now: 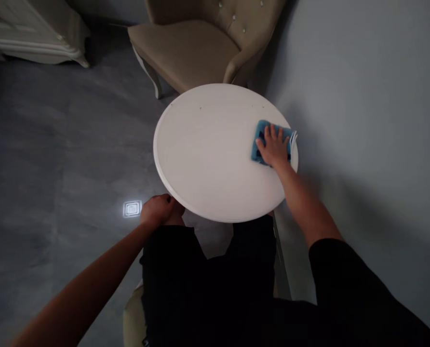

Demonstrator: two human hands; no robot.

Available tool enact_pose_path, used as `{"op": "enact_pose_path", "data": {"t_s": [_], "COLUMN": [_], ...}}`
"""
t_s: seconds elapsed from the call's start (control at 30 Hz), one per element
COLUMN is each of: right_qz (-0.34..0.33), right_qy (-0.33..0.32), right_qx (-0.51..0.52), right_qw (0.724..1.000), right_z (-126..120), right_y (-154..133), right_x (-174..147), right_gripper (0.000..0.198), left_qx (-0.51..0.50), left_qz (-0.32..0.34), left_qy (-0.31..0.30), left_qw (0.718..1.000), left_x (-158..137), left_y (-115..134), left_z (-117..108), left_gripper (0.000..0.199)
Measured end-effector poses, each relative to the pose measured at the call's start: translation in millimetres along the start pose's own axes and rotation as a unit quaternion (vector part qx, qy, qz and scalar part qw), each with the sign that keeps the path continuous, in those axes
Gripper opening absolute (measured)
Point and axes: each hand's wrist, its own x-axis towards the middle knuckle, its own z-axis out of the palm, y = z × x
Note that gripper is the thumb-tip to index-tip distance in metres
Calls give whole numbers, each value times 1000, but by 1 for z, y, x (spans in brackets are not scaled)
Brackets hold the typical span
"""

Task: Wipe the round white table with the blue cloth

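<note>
My right hand [274,146] lies flat with fingers spread on a folded blue cloth [257,145]. It presses the cloth against the top of a round white table [208,154], close to the right rim. Dark patches and a pale striped edge show on the cloth. My left hand [157,209] rests at my knee, just outside the near left rim of the table. Its fingers are curled in and partly hidden, with nothing visible in them. A few tiny dark specks dot the far part of the tabletop.
A beige buttoned armchair [189,50] stands behind the table. A grey wall [374,111] runs along the right side. At the far left is a pale cabinet [37,36]. A bright square light patch [132,208] shows on the grey floor [73,144]. My legs are under the near rim.
</note>
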Motion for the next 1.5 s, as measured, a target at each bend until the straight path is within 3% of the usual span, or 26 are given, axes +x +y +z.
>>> {"op": "enact_pose_path", "data": {"t_s": [0.1, 0.2, 0.27, 0.37, 0.53, 0.83, 0.9, 0.97, 1.03, 1.13, 1.5], "right_qz": [15, 8, 11, 34, 28, -53, -72, -80, -79, -66, -6], "right_qy": [9, 1, -9, -21, -35, -30, -27, -29, -36, -49, -2], "right_qx": [-20, -37, -40, -27, -3, -7, 0, 2, 7, 20, 38], "right_qw": [1000, 999, 999, 999, 999, 998, 997, 996, 996, 996, 999], "right_z": [0, -6, -11, -19, -23, 10, 17, 18, 14, 2, -8], "right_y": [14, 18, 16, 8, -8, -67, -80, -88, -89, -82, -37], "right_x": [87, 144, 159, 147, 53, -231, -270, -283, -270, -214, 102], "right_gripper": [83, 87, 93, 90, 82, 82, 82, 82, 82, 83, 83], "left_qx": [-5, -8, -8, -11, -13, -23, -17, -17, -14, -9, -10], "left_qz": [-17, -31, -32, -26, -15, 1, 2, 1, 0, 3, -20], "left_qy": [4, 6, 5, 6, 10, 22, 24, 26, 27, 23, 3], "left_qw": [1000, 999, 999, 1000, 1000, 999, 1000, 1000, 1000, 1000, 1000], "left_x": [3, 5, 6, 6, -1, -11, -10, -10, -11, -13, 4], "left_y": [-2, -5, -6, -6, -4, -4, -5, -5, -5, -3, -8], "left_z": [-4, -5, -6, -5, -3, 5, 7, 8, 8, 4, -5], "left_gripper": [70, 71, 70, 67, 74, 67, 66, 66, 65, 63, 69]}}
